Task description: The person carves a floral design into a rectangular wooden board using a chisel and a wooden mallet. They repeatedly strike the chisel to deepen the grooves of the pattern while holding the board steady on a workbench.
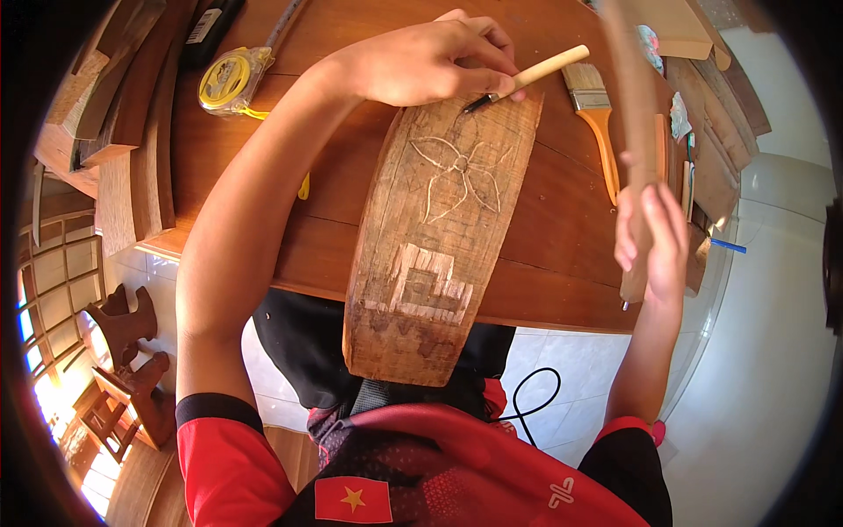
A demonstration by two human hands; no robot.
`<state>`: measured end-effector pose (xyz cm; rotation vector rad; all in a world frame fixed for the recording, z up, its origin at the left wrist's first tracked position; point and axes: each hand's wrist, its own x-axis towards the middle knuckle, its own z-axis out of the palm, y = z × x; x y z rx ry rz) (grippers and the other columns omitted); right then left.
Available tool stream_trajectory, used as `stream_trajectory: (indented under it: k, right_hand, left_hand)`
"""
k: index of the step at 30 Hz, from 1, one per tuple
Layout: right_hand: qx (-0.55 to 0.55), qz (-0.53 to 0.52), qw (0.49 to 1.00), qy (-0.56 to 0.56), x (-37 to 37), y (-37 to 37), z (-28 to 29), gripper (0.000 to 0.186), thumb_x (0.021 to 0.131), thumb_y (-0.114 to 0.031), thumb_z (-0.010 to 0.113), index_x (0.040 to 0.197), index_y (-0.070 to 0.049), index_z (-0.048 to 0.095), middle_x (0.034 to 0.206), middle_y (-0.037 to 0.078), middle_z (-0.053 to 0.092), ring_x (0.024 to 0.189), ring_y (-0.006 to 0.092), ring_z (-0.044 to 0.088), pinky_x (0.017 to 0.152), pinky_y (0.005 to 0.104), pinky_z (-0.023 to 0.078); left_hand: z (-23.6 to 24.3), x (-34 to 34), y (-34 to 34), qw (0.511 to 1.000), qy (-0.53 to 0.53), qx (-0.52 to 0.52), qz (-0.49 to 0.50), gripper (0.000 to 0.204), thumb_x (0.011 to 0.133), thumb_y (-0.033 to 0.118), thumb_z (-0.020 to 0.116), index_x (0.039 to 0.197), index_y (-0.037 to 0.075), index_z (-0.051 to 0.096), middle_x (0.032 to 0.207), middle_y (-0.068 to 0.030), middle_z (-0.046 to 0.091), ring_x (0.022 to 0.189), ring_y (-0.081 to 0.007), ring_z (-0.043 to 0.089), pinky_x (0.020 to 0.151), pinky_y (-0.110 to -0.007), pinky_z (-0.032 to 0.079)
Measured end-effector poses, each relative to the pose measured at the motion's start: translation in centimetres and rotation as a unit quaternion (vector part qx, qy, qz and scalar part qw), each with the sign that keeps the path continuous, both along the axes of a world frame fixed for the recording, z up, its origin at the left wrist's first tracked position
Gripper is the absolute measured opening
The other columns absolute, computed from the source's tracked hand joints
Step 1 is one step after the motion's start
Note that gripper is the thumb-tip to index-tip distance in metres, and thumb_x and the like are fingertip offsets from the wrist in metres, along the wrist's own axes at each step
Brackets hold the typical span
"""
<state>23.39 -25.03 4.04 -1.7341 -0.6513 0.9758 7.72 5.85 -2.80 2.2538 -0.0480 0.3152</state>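
Note:
My left hand (pixel 430 63) grips a chisel (pixel 551 70) with a pale wooden handle and a dark blade. The blade tip rests at or just above the far end of a thick wooden board (pixel 421 237); exact contact is hard to tell. A flower outline (pixel 461 164) is cut into the board's far half, and a stepped, lighter recess (pixel 426 281) shows in its near half. The board leans over the table's front edge toward my lap. On the right, my right hand (pixel 657 237) is closed around a long wooden bar (pixel 637 105), held raised and blurred by motion.
The brown table (pixel 334 250) bears a flat paintbrush (pixel 595 132) right of the board and a yellow tape measure (pixel 230 81) at the far left. Curved wood pieces (pixel 145 167) are stacked along the left, more boards (pixel 716 97) along the right. A black cable (pixel 536 400) loops below.

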Motion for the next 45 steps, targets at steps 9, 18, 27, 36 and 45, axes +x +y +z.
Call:
stream_trajectory:
  k: [9, 18, 27, 36, 45]
  right_hand:
    - [-0.031, 0.026, 0.999, -0.007, 0.2, 0.2, -0.1, 0.047, 0.111, -0.027, 0.046, 0.148, 0.001, 0.047, 0.087, 0.004, 0.054, 0.051, 0.0057, 0.046, 0.04, 0.0225, 0.039]
    - [0.032, 0.026, 0.999, 0.031, 1.0, 0.7, 0.5, 0.042, 0.111, -0.026, 0.048, 0.141, 0.001, 0.051, 0.089, 0.004, 0.056, 0.051, 0.0061, 0.048, 0.041, 0.0226, 0.039]
    - [0.052, -0.03, 0.998, 0.028, 2.3, 1.0, 0.9, 0.045, 0.111, -0.028, 0.046, 0.147, -0.001, 0.049, 0.089, 0.005, 0.054, 0.052, 0.0067, 0.047, 0.04, 0.0229, 0.039]
    - [0.002, 0.021, 0.999, 0.039, 1.6, 1.1, -0.1, 0.047, 0.111, -0.027, 0.046, 0.148, 0.001, 0.048, 0.088, 0.003, 0.053, 0.05, 0.0059, 0.046, 0.04, 0.0224, 0.039]
    - [-0.014, 0.029, 0.999, 0.039, 1.6, 1.2, 0.1, 0.045, 0.111, -0.025, 0.047, 0.147, 0.002, 0.049, 0.087, 0.004, 0.055, 0.05, 0.0061, 0.047, 0.04, 0.0225, 0.039]
  left_hand:
    - [0.0, -0.3, -0.1, 1.0, 0.002, 0.015, -0.004, 0.031, 0.103, 0.035, 0.062, 0.114, 0.01, 0.079, 0.116, -0.0036, 0.06, 0.114, -0.024, 0.051, 0.102, -0.037, 0.042]
    - [0.3, -0.4, 0.1, 1.0, 0.016, -0.004, -0.008, 0.032, 0.102, 0.036, 0.063, 0.116, 0.012, 0.079, 0.12, -0.0037, 0.06, 0.116, -0.0237, 0.053, 0.102, -0.037, 0.042]
    - [0.3, -0.5, 0.2, 1.0, 0.024, 0.01, -0.004, 0.031, 0.103, 0.036, 0.062, 0.114, 0.012, 0.079, 0.121, -0.0034, 0.06, 0.115, -0.0232, 0.053, 0.103, -0.036, 0.042]
    - [1.2, -0.6, -0.4, 0.999, 0.038, 0.018, 0.0, 0.029, 0.102, 0.033, 0.063, 0.114, 0.012, 0.079, 0.12, -0.0043, 0.059, 0.116, -0.0239, 0.052, 0.103, -0.037, 0.041]
    - [0.9, -0.8, -0.5, 0.999, 0.034, 0.0, -0.011, 0.03, 0.102, 0.033, 0.062, 0.113, 0.01, 0.078, 0.118, -0.0048, 0.058, 0.116, -0.0232, 0.051, 0.103, -0.036, 0.04]
